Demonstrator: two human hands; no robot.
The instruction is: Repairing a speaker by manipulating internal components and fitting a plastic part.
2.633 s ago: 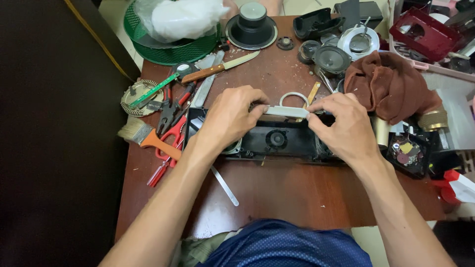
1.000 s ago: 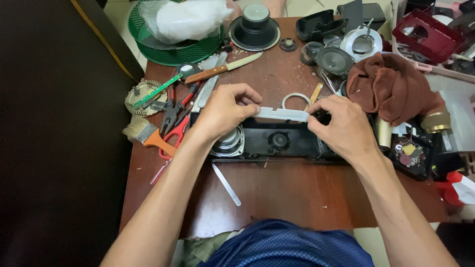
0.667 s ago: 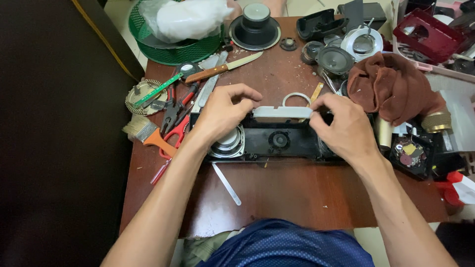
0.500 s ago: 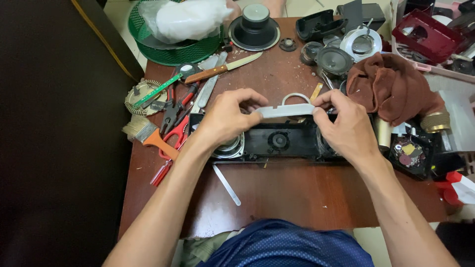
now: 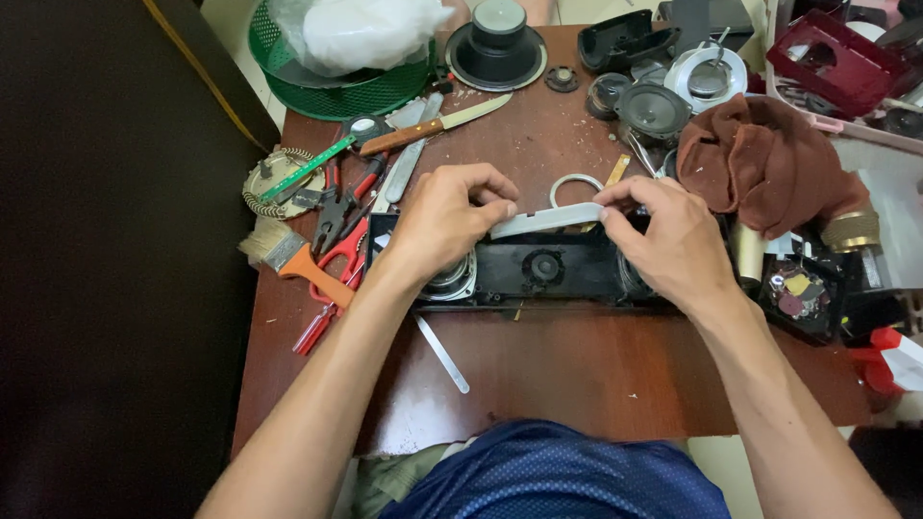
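Setting: cluttered wooden tabletop (image 5: 577, 365). Item: grey strip (image 5: 548, 219), pinched at its ends by left hand (image 5: 444, 223) and right hand (image 5: 673, 240); since a second ago raised clear of the black speaker housing (image 5: 543, 271), its left end lower. Knife (image 5: 437, 125) at 11 o'clock.

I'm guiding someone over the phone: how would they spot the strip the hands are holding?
Start at the long black speaker housing in the middle of the wooden table. Just above its top edge, the left hand and right hand pinch the ends of a flat pale grey strip. Unlike the thin metal strip lying on the table, it is held up.
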